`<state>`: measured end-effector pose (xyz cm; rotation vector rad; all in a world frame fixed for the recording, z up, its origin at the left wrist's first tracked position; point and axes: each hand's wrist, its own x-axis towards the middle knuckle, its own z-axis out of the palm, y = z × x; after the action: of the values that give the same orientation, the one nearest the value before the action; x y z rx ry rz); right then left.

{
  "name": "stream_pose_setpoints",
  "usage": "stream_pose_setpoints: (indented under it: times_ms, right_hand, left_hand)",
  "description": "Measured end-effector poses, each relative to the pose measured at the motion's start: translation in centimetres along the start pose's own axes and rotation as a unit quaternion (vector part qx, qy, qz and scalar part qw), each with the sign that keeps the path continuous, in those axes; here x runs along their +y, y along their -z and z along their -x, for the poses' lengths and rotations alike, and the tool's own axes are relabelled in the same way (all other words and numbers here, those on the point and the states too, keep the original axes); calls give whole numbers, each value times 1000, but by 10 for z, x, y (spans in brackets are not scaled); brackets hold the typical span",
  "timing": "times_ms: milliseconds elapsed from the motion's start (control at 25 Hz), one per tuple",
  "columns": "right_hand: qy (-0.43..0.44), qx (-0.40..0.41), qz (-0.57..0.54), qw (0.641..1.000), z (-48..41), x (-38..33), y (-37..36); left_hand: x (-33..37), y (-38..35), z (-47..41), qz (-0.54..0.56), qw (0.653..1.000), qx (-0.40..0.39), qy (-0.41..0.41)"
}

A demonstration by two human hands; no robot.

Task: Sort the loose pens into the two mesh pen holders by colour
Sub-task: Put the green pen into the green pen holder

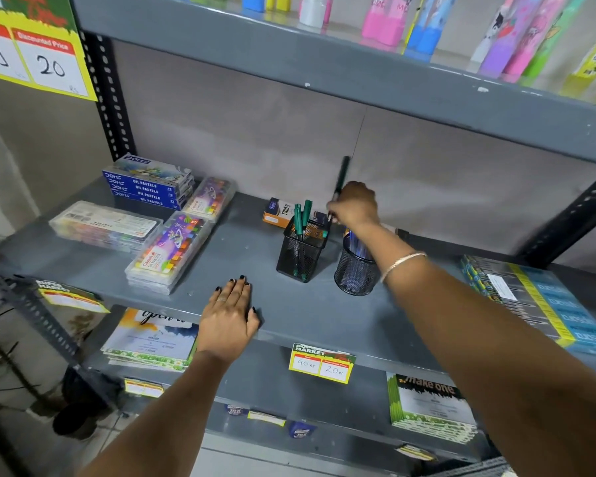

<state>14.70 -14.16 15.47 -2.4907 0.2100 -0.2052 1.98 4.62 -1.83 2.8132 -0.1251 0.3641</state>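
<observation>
Two black mesh pen holders stand mid-shelf. The square holder (300, 252) has several green pens (302, 215) upright in it. To its right, the round holder (355, 270) contains blue pens (358, 243). My right hand (355, 204) hovers just behind and above both holders, shut on a dark green pen (341, 177) that points up and away. My left hand (229, 318) lies flat, fingers apart, on the front edge of the grey shelf (248, 235), left of the holders and holding nothing.
An orange and white box (278, 211) lies behind the square holder. Oil pastel boxes (148, 182) and clear crayon cases (171, 251) fill the shelf's left. Blue and yellow packs (537, 301) lie at the right. The upper shelf edge (358, 60) hangs overhead.
</observation>
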Motion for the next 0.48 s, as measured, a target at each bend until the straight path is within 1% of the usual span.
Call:
stream_pose_setpoints:
  times_ms: [80,240,360,480]
  right_hand:
    - [19,-62,61,996,-1,-6,-30]
    - [25,-104,137,985,-2,-10,-61]
    - [10,-106,163,981,0,-15,-66]
    - [21,-98,175,979,-1,-15,-61]
  left_hand:
    - [0,0,0,2,1000,0,-2]
    - [-2,-2,-1,7,1000,2,-5]
    - [-1,-2,-2,3,1000,4,-7]
    - [-1,-2,-2,-2,1000,1,-10]
